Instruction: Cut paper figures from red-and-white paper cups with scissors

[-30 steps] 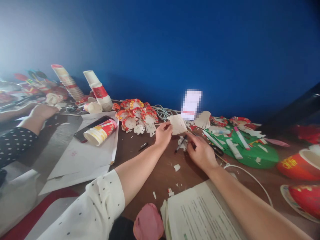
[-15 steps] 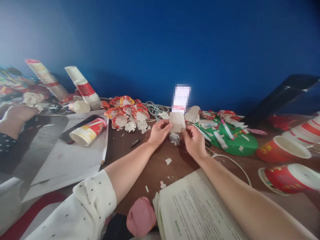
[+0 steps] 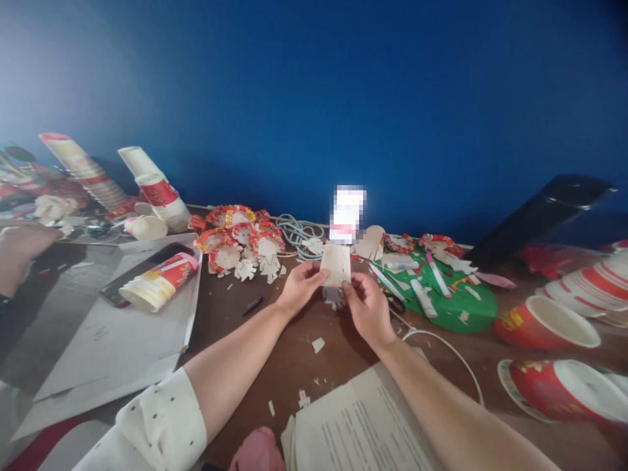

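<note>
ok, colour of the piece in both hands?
Off-white: the paper piece between the left hand and right hand. Shows in the head view.

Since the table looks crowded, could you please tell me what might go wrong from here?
The beige, roughly rectangular paper piece, held by the bare left hand and bare right hand, could crease if pulled unevenly. The small black cylindrical object lying on the brown table near the left forearm might roll if nudged.
</note>
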Demonstrator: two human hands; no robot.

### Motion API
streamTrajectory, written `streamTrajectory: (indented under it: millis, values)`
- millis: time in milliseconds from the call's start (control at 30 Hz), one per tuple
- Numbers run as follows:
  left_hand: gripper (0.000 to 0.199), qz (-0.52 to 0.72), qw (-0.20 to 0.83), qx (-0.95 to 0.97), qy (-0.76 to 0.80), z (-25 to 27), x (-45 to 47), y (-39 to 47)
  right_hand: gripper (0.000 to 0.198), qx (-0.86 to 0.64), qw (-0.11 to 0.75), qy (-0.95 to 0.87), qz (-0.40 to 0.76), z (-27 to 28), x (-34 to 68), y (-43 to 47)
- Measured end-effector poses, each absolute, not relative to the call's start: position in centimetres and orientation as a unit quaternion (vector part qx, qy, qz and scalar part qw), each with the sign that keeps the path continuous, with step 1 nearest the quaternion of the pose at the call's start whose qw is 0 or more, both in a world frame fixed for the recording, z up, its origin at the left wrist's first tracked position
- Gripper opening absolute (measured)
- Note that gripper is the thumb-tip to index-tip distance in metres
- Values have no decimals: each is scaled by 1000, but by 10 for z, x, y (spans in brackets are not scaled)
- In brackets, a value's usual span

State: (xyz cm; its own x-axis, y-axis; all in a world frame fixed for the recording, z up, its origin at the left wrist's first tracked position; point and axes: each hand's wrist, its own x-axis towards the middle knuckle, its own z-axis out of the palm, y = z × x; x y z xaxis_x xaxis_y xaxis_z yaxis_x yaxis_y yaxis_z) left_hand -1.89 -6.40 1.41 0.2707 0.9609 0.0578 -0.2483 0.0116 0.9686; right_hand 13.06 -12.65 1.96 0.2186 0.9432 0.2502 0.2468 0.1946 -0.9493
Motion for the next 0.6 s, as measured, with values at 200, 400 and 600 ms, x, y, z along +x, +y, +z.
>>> streamTrajectory:
  millis: [200, 400, 600]
  values:
    - [39, 464, 597, 545, 362, 12, -20, -64, 27, -547, 554, -534, 329, 14, 131, -124]
    - [38, 502, 542, 551, 388, 7, -21, -61, 25, -544, 606, -530, 236, 26, 138, -114]
    - [28, 507, 500, 575, 403, 6, -20, -61, 19, -612, 489, -589, 199, 100, 173, -109]
